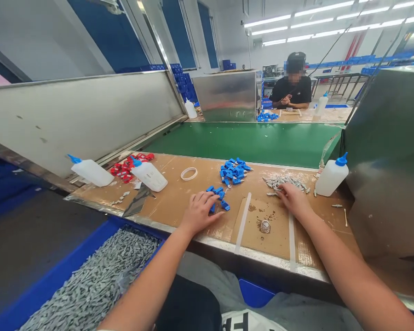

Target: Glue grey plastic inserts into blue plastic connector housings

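Observation:
My left hand (203, 210) rests on the bench with its fingers spread, fingertips over a few small blue plastic parts (224, 205); none is plainly gripped. A larger pile of blue parts (233, 171) lies just beyond it. My right hand (293, 200) reaches to the heap of small grey parts (290, 181), thumb and fingers pinched together at its near edge on what looks like a small grey part. Between my hands is a cardboard patch (272, 241) bordered by white tape strips, with a small round cap (265, 226) of clear liquid and wet spots around it.
White bottles with blue caps stand at right (332, 177) and lean at left (151, 175) beside red parts (126, 169). A tape roll (189, 174) and a cotton swab (346, 218) lie on the bench. Beyond is a green belt (244, 140); a person (291, 89) sits across. A blue bin (65, 271) holds grey parts.

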`<state>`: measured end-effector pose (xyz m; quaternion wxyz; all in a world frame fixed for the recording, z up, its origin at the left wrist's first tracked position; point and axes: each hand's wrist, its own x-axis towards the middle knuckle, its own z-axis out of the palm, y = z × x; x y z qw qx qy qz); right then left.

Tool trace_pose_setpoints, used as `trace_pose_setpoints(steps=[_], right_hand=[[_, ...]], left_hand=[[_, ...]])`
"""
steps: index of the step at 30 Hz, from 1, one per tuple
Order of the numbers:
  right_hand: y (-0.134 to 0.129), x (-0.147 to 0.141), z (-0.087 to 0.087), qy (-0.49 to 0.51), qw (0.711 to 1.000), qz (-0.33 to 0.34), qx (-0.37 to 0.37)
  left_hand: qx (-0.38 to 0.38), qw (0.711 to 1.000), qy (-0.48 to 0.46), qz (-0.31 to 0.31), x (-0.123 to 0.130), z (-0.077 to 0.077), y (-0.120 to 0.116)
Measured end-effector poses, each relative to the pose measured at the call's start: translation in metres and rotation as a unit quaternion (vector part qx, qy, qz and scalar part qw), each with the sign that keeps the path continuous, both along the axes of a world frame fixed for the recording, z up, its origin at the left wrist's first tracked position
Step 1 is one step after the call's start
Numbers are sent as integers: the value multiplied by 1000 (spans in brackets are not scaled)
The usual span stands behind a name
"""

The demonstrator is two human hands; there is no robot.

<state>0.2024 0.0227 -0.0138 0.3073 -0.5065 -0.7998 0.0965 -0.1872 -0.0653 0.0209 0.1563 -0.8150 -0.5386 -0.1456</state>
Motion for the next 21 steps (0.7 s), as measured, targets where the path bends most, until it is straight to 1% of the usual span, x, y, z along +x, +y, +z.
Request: trace_pose_setpoints(steps=[1,3,6,8,9,10,11,12,14,15,16,18,21], right_hand=[[0,2,0,61,998,7,-16],[-1,3,1,163,985,32,-49],[-4,0,6,247,962,89,-82],[-7,-2,9,264,950,123,-112],[-9,-2,11,264,946,138,-128],[-10,-3,13,262,942,153,-143],[-12,-3,14,258,939,168,-153],[-14,-3,16,254,936,183,-161],[-17,-3,18,253,928,207,-179],[-19,-3,20,259,922,214,-194],[-21,-4,20,268,914,219,-213],[-25,-5,22,289,894,229,-254],[-28,-6,25,294,868,254,-309]], left_hand=[[-3,1000,-6,2,9,0,1],[-27,1000,-12,2,26,-3,5],[-68,995,-68,-8,43,-7,13],[-92,982,-159,-34,51,-10,20],[-105,968,-223,-49,56,-10,24],[-118,945,-299,-62,62,-9,29],[-135,911,-384,-70,70,-7,35],[-158,865,-470,-72,80,-5,42],[-225,752,-615,-70,104,1,59],[-264,697,-663,-73,117,4,68],[-296,649,-696,-82,130,6,78],[-329,577,-741,-105,154,8,96],[-345,488,-792,-124,177,2,112]])
